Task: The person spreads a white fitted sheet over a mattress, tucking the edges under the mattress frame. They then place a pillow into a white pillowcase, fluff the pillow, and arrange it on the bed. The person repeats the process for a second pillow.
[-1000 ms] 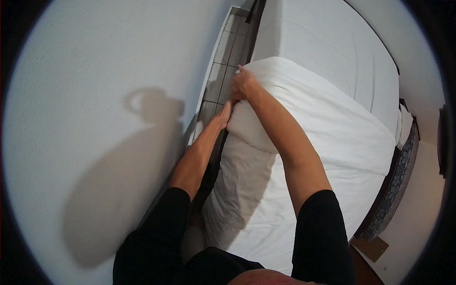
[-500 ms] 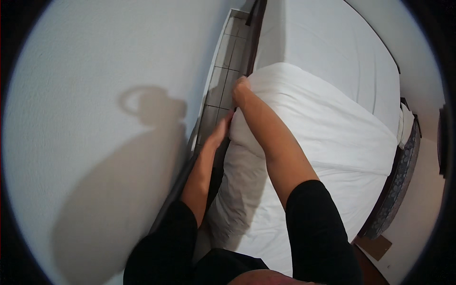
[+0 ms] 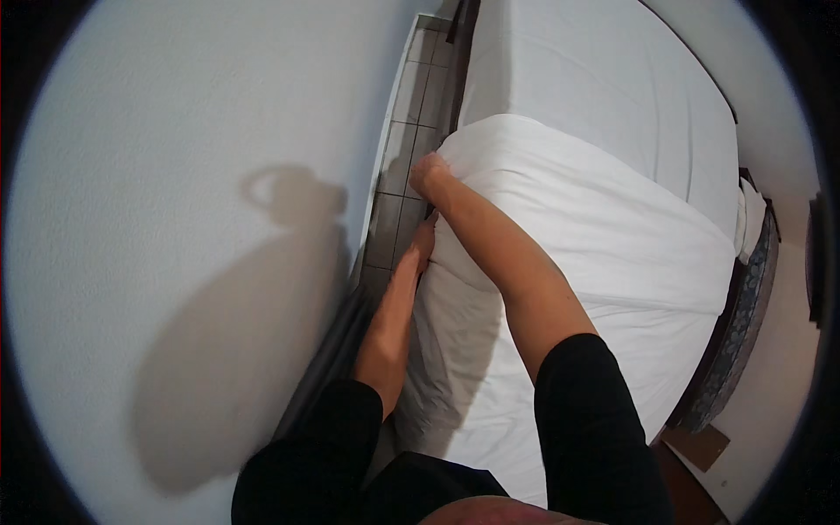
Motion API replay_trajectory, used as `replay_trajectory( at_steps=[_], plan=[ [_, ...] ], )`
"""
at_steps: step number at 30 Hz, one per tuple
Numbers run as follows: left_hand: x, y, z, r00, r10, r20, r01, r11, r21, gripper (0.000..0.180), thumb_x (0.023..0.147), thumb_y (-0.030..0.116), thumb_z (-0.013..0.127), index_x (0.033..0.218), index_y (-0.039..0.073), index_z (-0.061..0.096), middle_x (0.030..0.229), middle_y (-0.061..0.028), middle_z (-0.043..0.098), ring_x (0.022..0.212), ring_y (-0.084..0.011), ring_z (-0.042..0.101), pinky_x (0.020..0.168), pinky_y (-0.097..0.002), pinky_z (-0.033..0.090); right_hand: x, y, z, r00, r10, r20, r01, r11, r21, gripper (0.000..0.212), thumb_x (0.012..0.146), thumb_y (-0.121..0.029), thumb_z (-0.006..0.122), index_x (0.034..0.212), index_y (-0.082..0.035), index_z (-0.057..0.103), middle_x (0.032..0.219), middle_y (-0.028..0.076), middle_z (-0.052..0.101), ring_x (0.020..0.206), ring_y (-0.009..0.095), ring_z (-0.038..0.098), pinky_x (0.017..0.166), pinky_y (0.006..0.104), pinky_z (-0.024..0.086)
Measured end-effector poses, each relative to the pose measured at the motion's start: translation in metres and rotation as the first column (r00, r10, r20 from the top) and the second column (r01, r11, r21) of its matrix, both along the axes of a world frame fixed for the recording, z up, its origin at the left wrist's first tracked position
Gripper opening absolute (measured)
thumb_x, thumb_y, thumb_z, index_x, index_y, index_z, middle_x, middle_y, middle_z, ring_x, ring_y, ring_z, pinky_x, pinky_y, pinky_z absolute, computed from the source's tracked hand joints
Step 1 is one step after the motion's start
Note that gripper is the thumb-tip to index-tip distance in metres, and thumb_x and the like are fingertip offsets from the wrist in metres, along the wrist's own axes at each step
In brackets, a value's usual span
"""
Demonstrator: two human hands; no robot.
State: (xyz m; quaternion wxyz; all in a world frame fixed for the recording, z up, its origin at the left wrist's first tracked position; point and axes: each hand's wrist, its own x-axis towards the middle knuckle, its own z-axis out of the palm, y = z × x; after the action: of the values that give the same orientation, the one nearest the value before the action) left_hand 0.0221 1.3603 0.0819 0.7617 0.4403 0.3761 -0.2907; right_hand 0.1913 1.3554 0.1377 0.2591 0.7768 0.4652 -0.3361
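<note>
A white bed cover (image 3: 569, 219) lies over the near part of the bed, its far edge folded into a wide band. At the cover's left edge, near the far corner of that band, my right hand (image 3: 430, 175) is closed with its fingers curled on the fabric. Just nearer to me, my left hand (image 3: 425, 242) presses in against the hanging side of the bedding. Its fingertips disappear at the bed's edge, so their grip is hidden. Beyond the fold, a smoother white sheet (image 3: 604, 96) covers the mattress.
A narrow strip of tiled floor (image 3: 404, 157) runs between the bed and the pale wall (image 3: 175, 131) on my left. A dark bed frame (image 3: 458, 74) edges the mattress. At the right stand a patterned headboard (image 3: 739, 315) and a white pillow (image 3: 751, 219).
My right hand has shifted slightly left and toward me, its fingers more curled. My left hand has moved a little right, closer against the bedding.
</note>
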Motion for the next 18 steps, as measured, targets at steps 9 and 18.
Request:
replay_trajectory(
  at_steps=[9,18],
  plan=[
    [-0.001,0.001,0.003,0.996,0.059,0.066,-0.056,0.997,-0.045,0.076,0.104,0.056,0.044,0.156,0.001,0.043,0.153,-0.0171,0.053,0.139,-0.0325,0.05,0.117,-0.0405,0.035,-0.023,0.01,-0.053,0.976,-0.003,0.217,0.054,0.972,-0.229,0.043,0.096,-0.037,0.062,0.137,-0.024,0.07,0.144,0.001,0.064,0.14,0.022,0.053,0.113,0.0437,0.037],
    [-0.01,-0.007,-0.003,0.987,0.158,0.033,-0.153,0.982,-0.108,0.072,0.104,0.054,0.045,0.154,0.002,0.046,0.151,-0.0154,0.055,0.137,-0.0306,0.051,0.117,-0.0388,0.034,0.034,-0.012,0.047,0.993,-0.101,-0.066,0.103,0.994,0.022,0.045,0.087,-0.037,0.072,0.126,-0.015,0.075,0.133,0.006,0.072,0.122,0.026,0.069,0.099,0.0406,0.055]
  ],
)
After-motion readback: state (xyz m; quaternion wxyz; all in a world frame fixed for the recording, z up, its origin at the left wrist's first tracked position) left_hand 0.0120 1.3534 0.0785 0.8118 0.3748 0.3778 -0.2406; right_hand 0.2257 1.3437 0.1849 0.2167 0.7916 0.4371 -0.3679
